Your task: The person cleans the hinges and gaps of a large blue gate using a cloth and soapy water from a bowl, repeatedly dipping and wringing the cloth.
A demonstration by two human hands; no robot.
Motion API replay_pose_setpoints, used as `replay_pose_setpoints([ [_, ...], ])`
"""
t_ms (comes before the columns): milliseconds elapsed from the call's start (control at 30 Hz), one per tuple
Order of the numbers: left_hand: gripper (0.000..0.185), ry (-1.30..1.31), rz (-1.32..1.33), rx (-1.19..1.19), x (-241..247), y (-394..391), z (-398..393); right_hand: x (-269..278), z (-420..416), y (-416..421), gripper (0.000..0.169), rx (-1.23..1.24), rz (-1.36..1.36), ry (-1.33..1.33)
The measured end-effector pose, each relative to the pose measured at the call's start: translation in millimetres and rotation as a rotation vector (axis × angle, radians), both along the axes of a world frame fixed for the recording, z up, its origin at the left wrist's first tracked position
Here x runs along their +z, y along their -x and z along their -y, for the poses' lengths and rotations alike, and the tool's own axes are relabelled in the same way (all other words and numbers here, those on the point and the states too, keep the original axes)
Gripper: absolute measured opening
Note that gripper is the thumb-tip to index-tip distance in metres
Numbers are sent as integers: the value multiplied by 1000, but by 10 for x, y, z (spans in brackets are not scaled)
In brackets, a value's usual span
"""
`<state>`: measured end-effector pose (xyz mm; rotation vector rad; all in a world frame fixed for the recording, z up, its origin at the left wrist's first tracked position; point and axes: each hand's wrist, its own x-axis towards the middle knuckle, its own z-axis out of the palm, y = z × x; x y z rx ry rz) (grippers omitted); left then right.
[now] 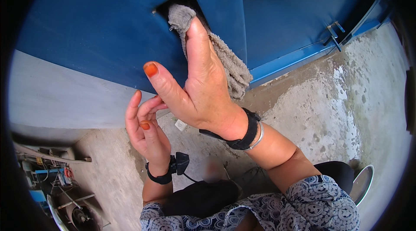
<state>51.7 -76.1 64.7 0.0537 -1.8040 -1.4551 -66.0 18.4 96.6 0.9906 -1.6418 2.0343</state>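
Observation:
My right hand (208, 78) holds a grey terry cloth (236, 74). One end of the cloth wraps over the tip of a finger, and the rest hangs down behind the hand; the other fingers are mostly hidden. That covered fingertip is at a dark rectangular opening (164, 7) in a blue painted metal panel (104, 26). My right thumb points away from the cloth. Lower and to the left, my left hand (151, 136) is raised with its fingers apart, holding nothing.
A metal latch (333, 34) sticks out from the blue panel at right. The stained concrete floor (302, 107) lies below, with a small white square object (180, 125) on it. Machinery (81, 214) stands at lower left, and a round metal-rimmed pan (364, 182) at lower right.

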Motion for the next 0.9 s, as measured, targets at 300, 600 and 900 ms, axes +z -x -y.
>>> replay_pose_setpoints([
  [300, 62, 52, 77, -63, -119, 64, -11, -1378, -132, -203, 66, -187, 234, -375],
  [600, 61, 45, 98, -67, -172, 73, -62, -1654, -300, -74, 82, 69, 623, -472],
  [900, 60, 52, 87, -61, -177, 99, -62, -1397, -219, -160, 85, -71, 251, -287],
])
